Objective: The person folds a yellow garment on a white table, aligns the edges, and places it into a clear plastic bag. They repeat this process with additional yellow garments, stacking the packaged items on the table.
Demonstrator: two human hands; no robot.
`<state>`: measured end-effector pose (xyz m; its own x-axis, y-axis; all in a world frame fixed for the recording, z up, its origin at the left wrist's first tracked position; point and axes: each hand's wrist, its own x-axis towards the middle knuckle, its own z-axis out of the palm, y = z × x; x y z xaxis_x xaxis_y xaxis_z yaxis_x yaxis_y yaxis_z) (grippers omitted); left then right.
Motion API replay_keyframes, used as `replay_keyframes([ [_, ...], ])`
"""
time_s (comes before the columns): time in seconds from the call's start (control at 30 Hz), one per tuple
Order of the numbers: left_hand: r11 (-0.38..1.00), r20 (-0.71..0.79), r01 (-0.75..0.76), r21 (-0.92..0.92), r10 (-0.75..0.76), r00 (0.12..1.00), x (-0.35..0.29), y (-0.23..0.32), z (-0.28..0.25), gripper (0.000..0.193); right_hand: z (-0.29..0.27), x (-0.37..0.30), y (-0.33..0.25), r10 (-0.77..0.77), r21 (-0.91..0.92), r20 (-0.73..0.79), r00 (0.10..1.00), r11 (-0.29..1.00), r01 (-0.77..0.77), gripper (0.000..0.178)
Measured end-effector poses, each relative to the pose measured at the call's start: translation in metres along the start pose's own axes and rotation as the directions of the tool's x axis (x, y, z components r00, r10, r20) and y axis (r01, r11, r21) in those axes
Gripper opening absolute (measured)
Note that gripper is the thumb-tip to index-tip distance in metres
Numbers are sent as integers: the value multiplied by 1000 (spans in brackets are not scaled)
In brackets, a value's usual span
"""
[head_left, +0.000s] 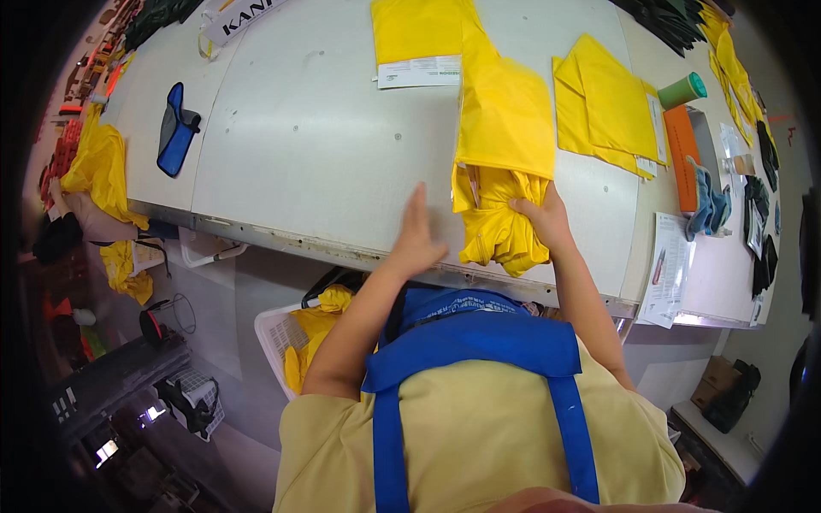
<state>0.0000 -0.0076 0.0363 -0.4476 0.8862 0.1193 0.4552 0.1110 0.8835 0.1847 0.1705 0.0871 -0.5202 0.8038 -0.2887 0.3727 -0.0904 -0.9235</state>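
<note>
On the table in front of me lies a yellow fabric pouch (506,120), its near end open. Bunched yellow fabric (505,231) bulges out of that end towards the table's front edge. My right hand (547,224) grips the right side of the bunch, thumb on top and fingers partly hidden. Left of the bunch and apart from it, my left hand (418,238) is raised with nothing in it. Its fingers are slightly blurred but stretched out. Beyond the pouch, another flat yellow piece (416,30) has a white printed label along its edge.
Folded yellow pouches (611,107) lie stacked to the right, near a green roll (682,91) and an orange box (682,158). A blue and grey pouch (177,132) lies at the left. A white basket (278,338) with yellow fabric stands below the table edge. Another person works at far left.
</note>
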Motion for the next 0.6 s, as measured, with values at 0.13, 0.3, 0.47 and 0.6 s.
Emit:
replay_keyframes([
  [0.13, 991, 23, 6, -134, -3, 1000, 33, 11, 38, 87, 11, 7, -9, -37, 200, 50, 998, 979, 27, 73],
  [0.3, 977, 5, 50, -208, -50, 999, 40, 14, 34, 63, 5, 8, -24, 12, 268, 58, 998, 963, -27, 71],
  [0.47, 972, -232, -27, -234, -29, 972, 57, 1, 24, 45, -3, 5, -31, 39, 385, 107, 994, 920, -78, 71],
  [0.6, 946, -278, 52, -320, -147, 949, 68, 17, 27, 37, -1, 5, -31, 21, 371, 87, 996, 927, -52, 72],
])
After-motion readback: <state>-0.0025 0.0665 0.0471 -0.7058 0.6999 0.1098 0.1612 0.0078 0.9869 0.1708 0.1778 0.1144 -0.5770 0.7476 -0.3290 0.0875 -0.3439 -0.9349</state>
